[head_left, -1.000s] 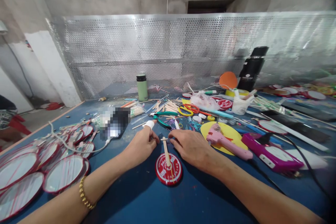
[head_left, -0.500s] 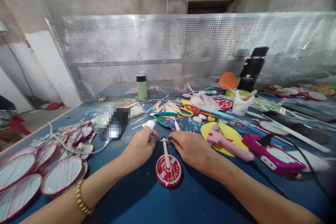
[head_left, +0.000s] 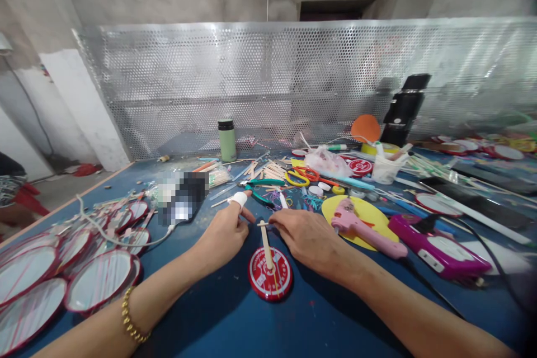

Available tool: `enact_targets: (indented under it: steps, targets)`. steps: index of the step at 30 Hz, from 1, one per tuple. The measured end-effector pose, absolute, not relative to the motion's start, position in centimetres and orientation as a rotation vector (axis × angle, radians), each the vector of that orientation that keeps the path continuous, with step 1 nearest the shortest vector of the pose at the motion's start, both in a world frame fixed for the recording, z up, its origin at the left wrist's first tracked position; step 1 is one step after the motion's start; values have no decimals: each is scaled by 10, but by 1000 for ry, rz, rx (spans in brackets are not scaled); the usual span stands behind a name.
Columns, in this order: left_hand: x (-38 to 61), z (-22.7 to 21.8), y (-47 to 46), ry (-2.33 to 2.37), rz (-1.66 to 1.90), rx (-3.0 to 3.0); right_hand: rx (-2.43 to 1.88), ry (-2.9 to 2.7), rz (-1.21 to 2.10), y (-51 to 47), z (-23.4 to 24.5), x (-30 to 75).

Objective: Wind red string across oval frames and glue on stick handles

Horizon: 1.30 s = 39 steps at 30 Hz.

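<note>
A small red round drum (head_left: pixel 271 280) lies flat on the blue table (head_left: pixel 235 324) with a wooden stick (head_left: pixel 265 244) glued across it, pointing away from me. My left hand (head_left: pixel 224 236), forefinger wrapped in white tape, rests curled just left of the stick's far end. My right hand (head_left: pixel 308 239) pinches a thin short crosspiece at the top of the stick. Both hands almost meet there.
Several finished red-rimmed drums (head_left: pixel 84 268) crowd the left. A pink glue gun (head_left: pixel 361 227) lies on a yellow disc, next to a magenta device (head_left: pixel 438 249). Pliers (head_left: pixel 262 190), scissors (head_left: pixel 304 175), sticks, a green bottle (head_left: pixel 227 139) and a black flask (head_left: pixel 403 111) stand farther back.
My left hand has eased back a little from the stick's top. The right hand's pinch has stayed on the crosspiece. The drum has hardly shifted.
</note>
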<state>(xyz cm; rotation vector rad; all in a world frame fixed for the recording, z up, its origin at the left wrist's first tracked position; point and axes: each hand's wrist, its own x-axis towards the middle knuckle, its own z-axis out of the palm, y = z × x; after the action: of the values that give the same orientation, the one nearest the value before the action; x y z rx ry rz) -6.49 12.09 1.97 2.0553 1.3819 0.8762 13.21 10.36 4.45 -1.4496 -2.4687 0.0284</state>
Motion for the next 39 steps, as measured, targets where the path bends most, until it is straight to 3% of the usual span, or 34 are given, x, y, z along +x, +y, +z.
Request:
enact_targets:
  steps: [39]
  targets:
    - [-64, 19, 119, 1393, 830, 2164, -1458, -2471, 32, 102, 45, 133]
